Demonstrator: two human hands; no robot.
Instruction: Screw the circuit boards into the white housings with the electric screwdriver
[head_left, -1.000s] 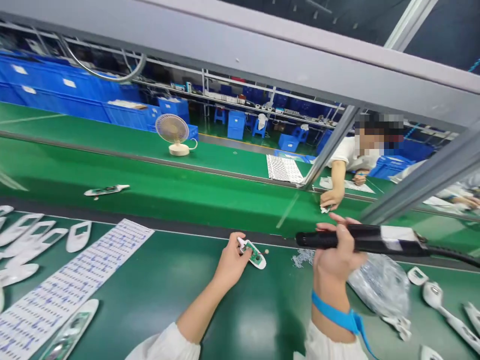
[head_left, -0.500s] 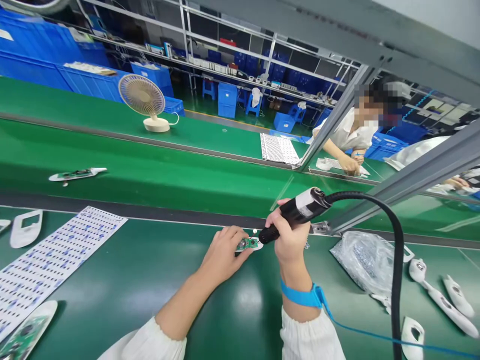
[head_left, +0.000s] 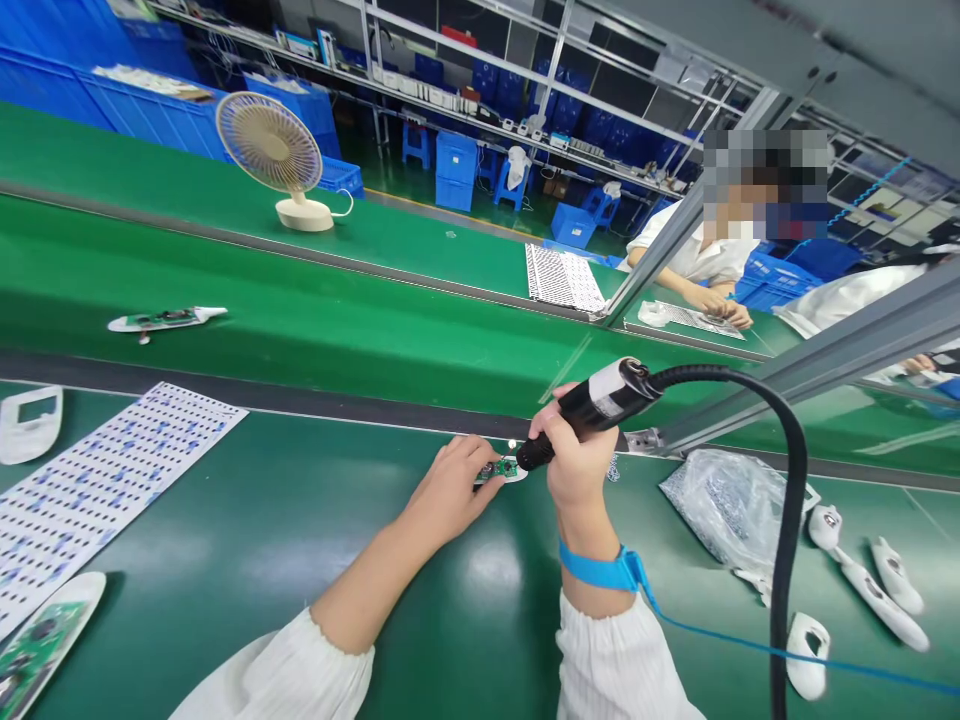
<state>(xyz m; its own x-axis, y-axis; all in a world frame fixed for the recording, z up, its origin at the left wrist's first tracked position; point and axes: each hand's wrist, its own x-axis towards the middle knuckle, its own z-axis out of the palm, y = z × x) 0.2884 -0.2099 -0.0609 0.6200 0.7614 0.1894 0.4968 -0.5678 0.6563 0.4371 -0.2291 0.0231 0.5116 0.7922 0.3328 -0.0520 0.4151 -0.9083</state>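
My left hand (head_left: 450,488) pinches a small white housing with a green circuit board (head_left: 501,468) and holds it flat on the dark green mat. My right hand (head_left: 574,458) is wrapped round a black electric screwdriver (head_left: 592,405), whose tip bears down on the right end of that board. A thick black cable (head_left: 787,520) curves from the tool's top down the right side. A blue wrist strap (head_left: 600,570) sits on my right wrist.
A sheet of small stickers (head_left: 97,478) lies at left beside white housings (head_left: 30,425). A clear plastic bag (head_left: 724,505) and more white parts (head_left: 870,580) lie at right. Beyond run a green conveyor belt (head_left: 337,340) carrying one unit (head_left: 161,320), a fan (head_left: 274,150), and a person opposite (head_left: 712,270).
The screwdriver swung from lying level in my right hand down to the board, where its tip now presses. My left hand stayed on the board. The camera has tilted down slightly.
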